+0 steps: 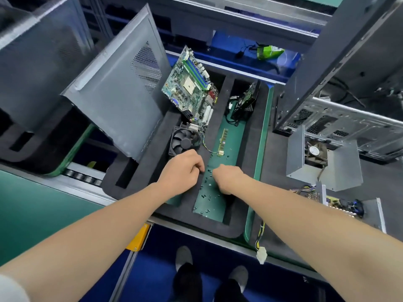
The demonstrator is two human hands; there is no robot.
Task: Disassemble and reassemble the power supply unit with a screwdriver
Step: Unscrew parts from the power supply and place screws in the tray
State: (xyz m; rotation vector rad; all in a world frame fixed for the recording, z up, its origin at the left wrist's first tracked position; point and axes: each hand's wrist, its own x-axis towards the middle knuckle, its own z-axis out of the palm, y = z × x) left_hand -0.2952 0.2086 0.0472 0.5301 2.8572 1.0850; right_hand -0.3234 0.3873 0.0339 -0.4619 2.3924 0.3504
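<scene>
Both of my hands reach into a black foam tray [152, 171] over its green-floored middle slot, where several small dark screws [207, 195] lie scattered. My left hand [183, 171] has its fingers curled down at the slot's left edge. My right hand [226, 178] is curled over the screws; whether either hand pinches a screw is hidden. The power supply's grey metal cover with its fan [320, 160] sits on the bench to the right. Its bare circuit board [340, 201] with wire bundles lies in front of it. No screwdriver is in view.
In the tray sit a motherboard [192, 88], a cooler fan [185, 141], a RAM stick [223, 139] and a black card [246, 103]. A grey side panel [117, 90] leans at the left. An open PC case [349, 118] stands at the right. My feet show below the bench edge.
</scene>
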